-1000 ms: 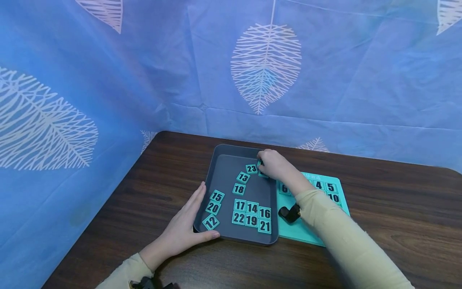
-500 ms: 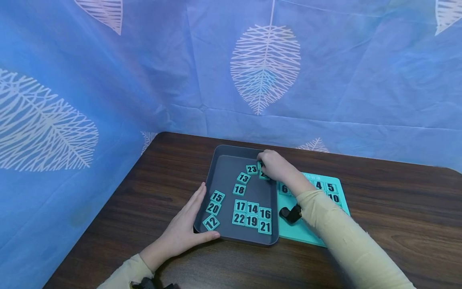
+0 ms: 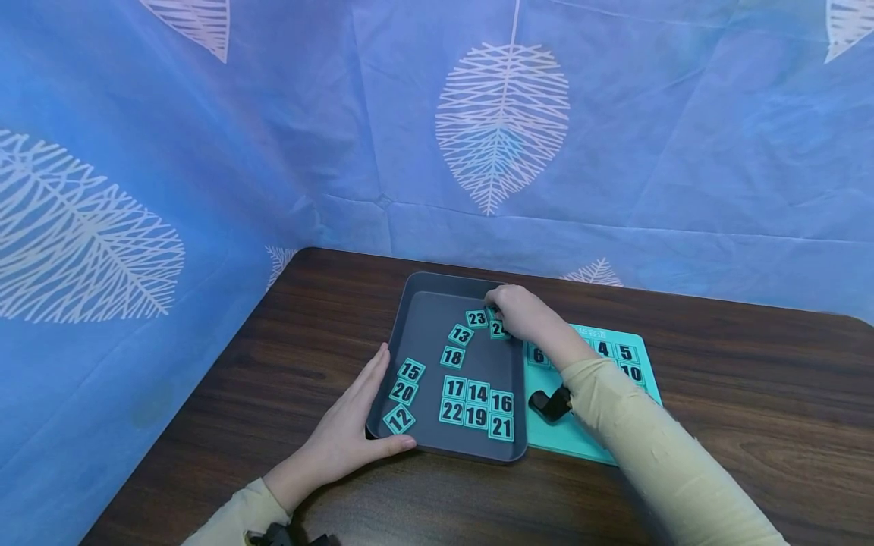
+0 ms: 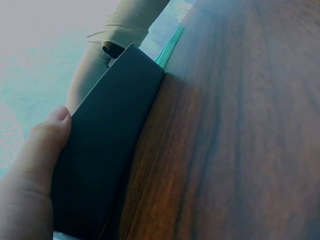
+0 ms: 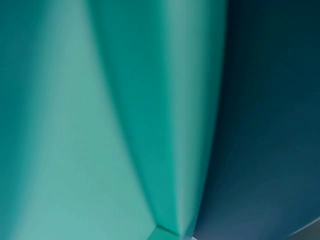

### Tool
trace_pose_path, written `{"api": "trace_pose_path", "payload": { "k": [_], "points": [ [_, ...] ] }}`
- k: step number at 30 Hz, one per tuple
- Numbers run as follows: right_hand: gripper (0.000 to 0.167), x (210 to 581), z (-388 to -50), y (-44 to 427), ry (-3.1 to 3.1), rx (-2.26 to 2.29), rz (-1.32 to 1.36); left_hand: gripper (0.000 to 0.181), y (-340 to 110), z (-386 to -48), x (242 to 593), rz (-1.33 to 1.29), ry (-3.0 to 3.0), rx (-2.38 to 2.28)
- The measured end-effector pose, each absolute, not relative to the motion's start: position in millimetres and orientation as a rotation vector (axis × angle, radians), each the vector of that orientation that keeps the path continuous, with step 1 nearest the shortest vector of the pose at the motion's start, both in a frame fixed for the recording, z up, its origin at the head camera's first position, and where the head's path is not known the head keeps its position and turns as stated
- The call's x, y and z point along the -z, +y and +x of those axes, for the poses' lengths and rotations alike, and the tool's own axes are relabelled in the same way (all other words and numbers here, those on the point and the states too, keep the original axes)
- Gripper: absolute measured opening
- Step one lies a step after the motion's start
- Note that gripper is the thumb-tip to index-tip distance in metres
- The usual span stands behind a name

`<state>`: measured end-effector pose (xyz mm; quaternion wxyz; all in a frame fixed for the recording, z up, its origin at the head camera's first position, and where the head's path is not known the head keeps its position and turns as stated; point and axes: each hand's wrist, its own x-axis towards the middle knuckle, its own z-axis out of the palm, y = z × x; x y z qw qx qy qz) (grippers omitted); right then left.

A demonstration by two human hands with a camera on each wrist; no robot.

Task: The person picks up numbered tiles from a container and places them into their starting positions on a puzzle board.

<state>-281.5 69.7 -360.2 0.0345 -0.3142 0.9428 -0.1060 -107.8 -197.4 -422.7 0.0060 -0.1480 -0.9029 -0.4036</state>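
My left hand [image 3: 341,436] rests with straight fingers along the left wall of a dark grey tray [image 3: 426,311], its thumb on the near edge. In the left wrist view the thumb [image 4: 47,135] lies against the tray's dark outer wall [image 4: 110,130]. At the tray's far right corner, my right hand [image 3: 522,311] has curled fingers on a teal number tile [image 3: 490,312], mostly hidden under them. Just below those fingers lies the 24 tile [image 3: 498,330], partly covered. The 23 tile [image 3: 476,318] is beside it on the left. The right wrist view shows only blurred teal and dark surfaces.
Several other number tiles [image 3: 476,404] lie in the tray, some grouped near its front. A teal board [image 3: 570,440] with numbered tiles stands right of the tray, partly under my right forearm. Blue leaf-patterned cloth [image 3: 410,152] hangs behind the brown table [image 3: 737,379].
My right hand has shifted only slightly at the tray's far corner, and more of the 24 tile shows beneath its fingers. My left hand and the tray stay in place.
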Motion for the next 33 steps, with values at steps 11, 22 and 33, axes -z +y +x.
{"api": "trace_pose_path", "payload": {
  "k": [11, 22, 33],
  "points": [
    [0.024, 366, -286, 71, 2.93, 0.203, -1.129, 0.111, -198, -108, 423, -0.459, -2.819, 1.258],
    [0.033, 353, -279, 84, 2.943, 0.509, -1.01, 0.111, -196, -107, 422, -0.442, -2.836, 1.255],
    [0.036, 332, -242, 116, 2.96, 0.574, -0.974, 0.112, -196, -107, 423, -0.443, -2.826, 1.262]
  ]
}}
